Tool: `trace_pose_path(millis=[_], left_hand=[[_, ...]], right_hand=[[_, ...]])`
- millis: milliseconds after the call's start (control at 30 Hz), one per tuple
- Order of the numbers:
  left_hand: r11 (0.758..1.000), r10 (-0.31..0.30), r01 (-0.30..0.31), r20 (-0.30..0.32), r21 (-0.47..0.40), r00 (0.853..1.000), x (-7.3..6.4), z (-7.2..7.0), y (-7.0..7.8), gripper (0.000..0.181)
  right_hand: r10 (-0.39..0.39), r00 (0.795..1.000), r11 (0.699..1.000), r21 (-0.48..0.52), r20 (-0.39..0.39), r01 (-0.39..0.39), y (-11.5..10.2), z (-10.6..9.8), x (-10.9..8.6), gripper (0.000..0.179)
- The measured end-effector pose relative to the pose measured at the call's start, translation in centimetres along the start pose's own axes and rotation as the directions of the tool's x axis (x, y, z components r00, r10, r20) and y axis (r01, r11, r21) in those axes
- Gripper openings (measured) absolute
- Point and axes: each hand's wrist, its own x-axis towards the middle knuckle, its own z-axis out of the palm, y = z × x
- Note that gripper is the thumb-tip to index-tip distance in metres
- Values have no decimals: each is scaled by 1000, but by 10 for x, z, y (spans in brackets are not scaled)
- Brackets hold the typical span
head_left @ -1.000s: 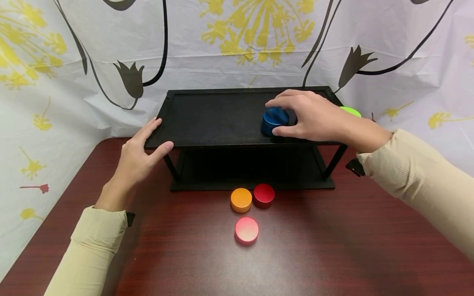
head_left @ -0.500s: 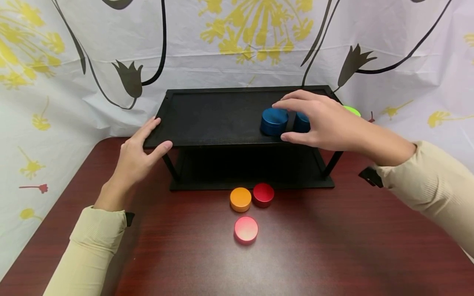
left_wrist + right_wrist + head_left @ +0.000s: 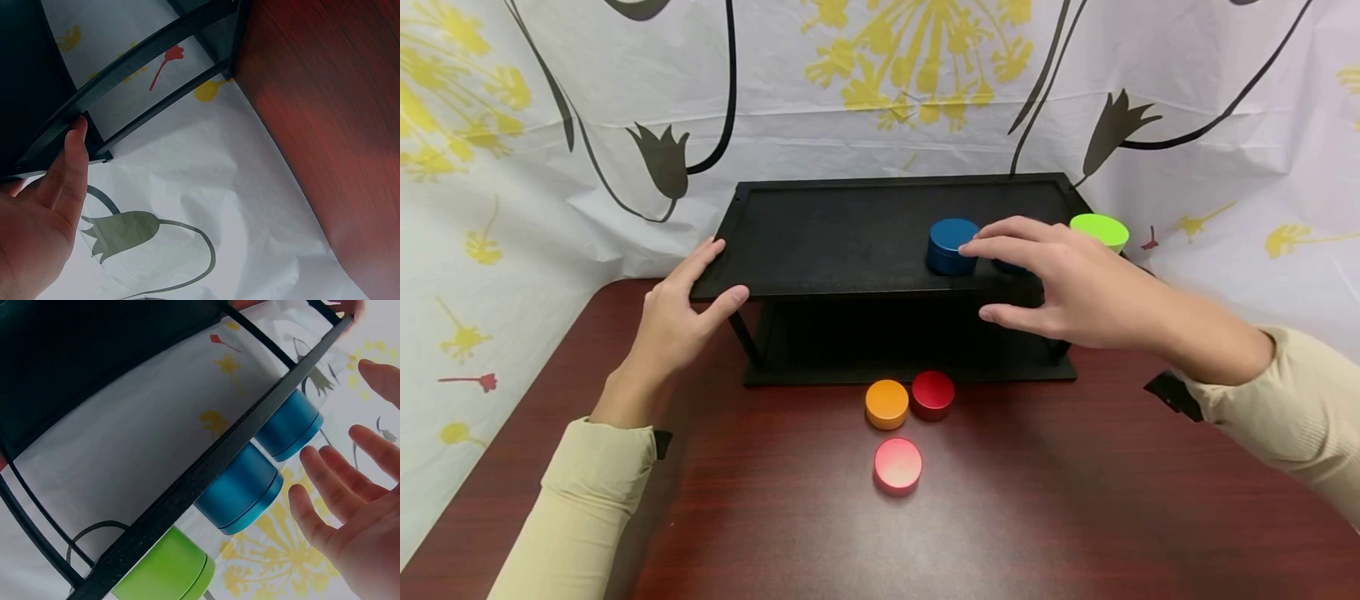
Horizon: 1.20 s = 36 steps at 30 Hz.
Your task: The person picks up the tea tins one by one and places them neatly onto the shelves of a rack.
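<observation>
My left hand [image 3: 673,321] rests at the left edge of a black two-tier shelf [image 3: 835,233], fingers fairly straight, thumb by the front corner. In the left wrist view its fingertips [image 3: 78,128] touch the side rail. My right hand [image 3: 1075,292] hovers by the shelf's front right with fingers spread, holding nothing. Just left of it, on the top tier, stands a round blue tin [image 3: 950,254]. A second blue tin [image 3: 240,490] is mostly hidden by the hand in the head view. Further right stands a lime green tin [image 3: 1097,227].
On the dark red wooden table [image 3: 760,517], in front of the shelf, sit an orange tin [image 3: 887,405], a red tin [image 3: 932,395] and a pinkish-red tin [image 3: 898,467]. A white patterned cloth [image 3: 865,108] hangs behind the shelf and along the left.
My right hand has drawn off the left blue tin, moving right and toward me. That tin stays on the top tier, and more of the green tin shows. The left hand is unmoved.
</observation>
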Motion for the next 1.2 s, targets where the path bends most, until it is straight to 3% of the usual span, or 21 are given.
trace_pose_path(millis=[400, 867, 1200], left_hand=[[1000, 1, -1, 1, 0, 1000, -1, 0, 0, 65], [1000, -8, 8, 2, -2, 1000, -1, 0, 0, 65], [1000, -2, 2, -1, -8, 1000, 0, 0, 0, 64]], right_hand=[[-55, 998, 998, 29, 9, 55, -10, 13, -13, 58], [11, 995, 997, 70, 97, -18, -12, 39, -24, 56], [-7, 992, 995, 98, 129, -6, -14, 53, -29, 55]])
